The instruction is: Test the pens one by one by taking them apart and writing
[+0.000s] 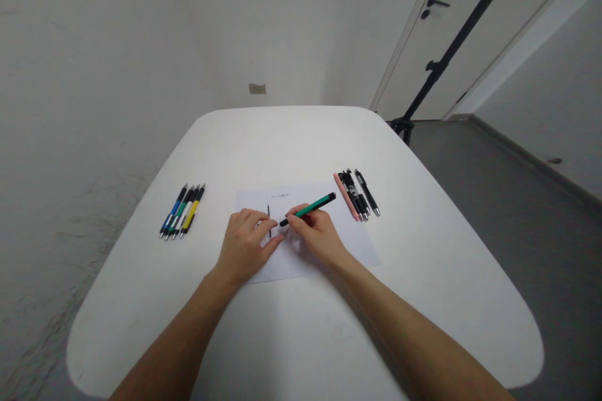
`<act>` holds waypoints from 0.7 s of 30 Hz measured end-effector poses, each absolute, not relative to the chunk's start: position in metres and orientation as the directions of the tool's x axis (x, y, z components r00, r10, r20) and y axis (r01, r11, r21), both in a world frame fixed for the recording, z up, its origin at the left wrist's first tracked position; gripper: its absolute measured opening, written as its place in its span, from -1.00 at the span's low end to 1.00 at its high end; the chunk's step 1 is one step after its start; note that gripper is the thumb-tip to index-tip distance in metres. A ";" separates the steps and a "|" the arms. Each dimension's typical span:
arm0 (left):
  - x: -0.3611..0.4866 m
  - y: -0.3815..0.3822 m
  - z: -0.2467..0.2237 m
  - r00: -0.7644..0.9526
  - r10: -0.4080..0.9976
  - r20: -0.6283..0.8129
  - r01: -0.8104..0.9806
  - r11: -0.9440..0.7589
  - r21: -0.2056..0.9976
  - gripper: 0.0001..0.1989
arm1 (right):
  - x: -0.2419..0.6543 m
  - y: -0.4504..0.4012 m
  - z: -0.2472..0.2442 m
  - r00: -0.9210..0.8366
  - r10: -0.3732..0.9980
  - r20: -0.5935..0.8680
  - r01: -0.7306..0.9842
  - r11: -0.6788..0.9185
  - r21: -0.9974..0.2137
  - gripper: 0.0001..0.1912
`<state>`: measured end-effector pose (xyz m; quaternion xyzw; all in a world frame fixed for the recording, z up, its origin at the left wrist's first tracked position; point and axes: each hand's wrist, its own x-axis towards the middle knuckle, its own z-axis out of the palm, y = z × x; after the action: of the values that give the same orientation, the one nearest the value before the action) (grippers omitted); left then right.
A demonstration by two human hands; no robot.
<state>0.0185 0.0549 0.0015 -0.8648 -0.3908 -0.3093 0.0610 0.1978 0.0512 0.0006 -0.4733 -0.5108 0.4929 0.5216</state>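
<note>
My right hand [316, 233] is shut on a green pen with a black tip [310, 210], its tip pointing left, close to my left hand [243, 247]. My left hand rests on a sheet of white paper [329, 232], holding nothing, its fingertips near a short dark vertical line [269, 221] on the sheet. Small printed text runs along the paper's top. Beyond my right hand lies a group of mostly black pens [356, 194] with a pink one [346, 196] at its edge. Several pens with blue, green, white and yellow barrels [182, 212] lie side by side further left.
All of this sits on a large white table with rounded corners [291, 138]. A white wall rises behind and to the left. To the right are a grey floor [498, 219], a white door, and a black stand [442, 59] carrying a colourful wheel.
</note>
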 end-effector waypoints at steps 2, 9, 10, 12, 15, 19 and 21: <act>0.019 0.054 0.003 0.481 0.624 0.615 0.709 -0.690 0.146 -0.87 | 0.196 0.050 0.000 -0.048 0.998 0.030 -0.129 0.024 -0.991 -0.91; 0.019 0.052 0.008 0.436 0.582 0.687 0.701 -0.698 0.147 -0.89 | 0.193 0.048 0.001 -0.099 0.995 -0.028 -0.267 -0.054 -0.962 -0.83; 0.019 0.052 0.008 0.434 0.577 0.692 0.698 -0.701 0.147 -0.90 | 0.193 0.047 0.002 -0.107 0.994 -0.025 -0.276 -0.054 -0.960 -0.84; 0.019 0.052 0.009 0.427 0.574 0.699 0.697 -0.701 0.149 -0.90 | 0.193 0.047 0.003 -0.111 0.994 -0.015 -0.294 -0.047 -0.955 -0.83; 0.019 0.052 0.009 0.421 0.575 0.701 0.703 -0.696 0.149 -0.90 | 0.195 0.048 0.003 -0.088 0.996 -0.002 -0.306 -0.029 -0.952 -0.75; 0.019 0.052 0.007 0.420 0.573 0.703 0.697 -0.700 0.154 -0.88 | 0.197 0.051 0.001 -0.063 0.998 0.024 -0.293 0.005 -0.956 -0.69; 0.019 0.052 0.007 0.421 0.576 0.701 0.694 -0.702 0.159 -0.88 | 0.197 0.052 0.000 -0.055 0.998 0.029 -0.283 0.013 -0.959 -0.68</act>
<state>0.0189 0.0523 0.0069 -0.8395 -0.3782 -0.3824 0.0775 0.1973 0.0525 0.0000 -0.4034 -0.4432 0.5753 0.5567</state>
